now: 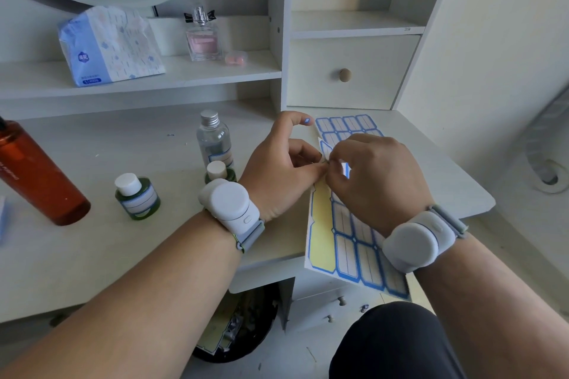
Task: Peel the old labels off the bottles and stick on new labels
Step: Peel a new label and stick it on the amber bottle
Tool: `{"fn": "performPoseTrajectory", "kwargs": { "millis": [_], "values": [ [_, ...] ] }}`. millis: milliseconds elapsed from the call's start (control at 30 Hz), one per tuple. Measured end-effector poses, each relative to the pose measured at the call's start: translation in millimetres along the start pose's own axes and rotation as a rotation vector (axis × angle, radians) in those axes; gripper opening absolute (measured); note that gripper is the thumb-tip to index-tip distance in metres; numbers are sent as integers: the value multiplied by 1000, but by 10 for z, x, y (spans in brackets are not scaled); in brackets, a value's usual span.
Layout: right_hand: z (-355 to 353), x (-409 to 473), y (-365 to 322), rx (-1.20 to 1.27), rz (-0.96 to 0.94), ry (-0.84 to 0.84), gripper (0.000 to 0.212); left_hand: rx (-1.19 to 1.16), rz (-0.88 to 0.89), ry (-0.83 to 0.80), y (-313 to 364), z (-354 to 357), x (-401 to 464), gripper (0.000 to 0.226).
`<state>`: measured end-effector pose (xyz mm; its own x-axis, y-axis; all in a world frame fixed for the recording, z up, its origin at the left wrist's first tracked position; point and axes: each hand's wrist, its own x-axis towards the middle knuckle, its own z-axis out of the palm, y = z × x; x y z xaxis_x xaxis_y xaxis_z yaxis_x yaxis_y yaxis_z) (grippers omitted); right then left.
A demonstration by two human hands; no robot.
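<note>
A sheet of blue-bordered labels (pixel 354 243) lies on the desk's right part, its left column bare yellow backing. My left hand (pixel 283 169) and my right hand (pixel 375 178) meet over the sheet's middle, and both pinch a partly lifted label (pixel 325 149). A small blue scrap sticks to my left index fingertip. Left of my hands stand a clear bottle with a silver cap (pixel 214 141) and two small green bottles with white caps (pixel 137 197) (pixel 219 172), the first two visibly wearing blue-bordered labels. My left wrist partly hides the nearer green one.
A tall amber bottle (pixel 34 172) leans at the desk's left edge. On the shelf above sit a tissue pack (pixel 110 46) and a pink perfume bottle (pixel 203 37). A drawer with a wooden knob (pixel 345 74) is behind the sheet. A black bin (pixel 237 326) with discarded backing stands under the desk.
</note>
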<state>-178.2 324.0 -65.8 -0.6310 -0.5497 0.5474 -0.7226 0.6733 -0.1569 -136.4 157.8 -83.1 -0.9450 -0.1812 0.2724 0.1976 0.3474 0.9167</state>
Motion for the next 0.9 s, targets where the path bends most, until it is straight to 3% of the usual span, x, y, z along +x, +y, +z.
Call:
{"fn": "performPoseTrajectory", "kwargs": {
  "millis": [333,533,900],
  "values": [
    [-31,32,95,229,-5,-19,10,-57,-26,-2,35,-15,9,70],
    [-29,51,111,281,57,-46,4,-59,-22,-8,31,-15,9,55],
    [-35,43,125,261,66,-77,9,-7,-22,-31,14,-22,11,56]
  ]
}}
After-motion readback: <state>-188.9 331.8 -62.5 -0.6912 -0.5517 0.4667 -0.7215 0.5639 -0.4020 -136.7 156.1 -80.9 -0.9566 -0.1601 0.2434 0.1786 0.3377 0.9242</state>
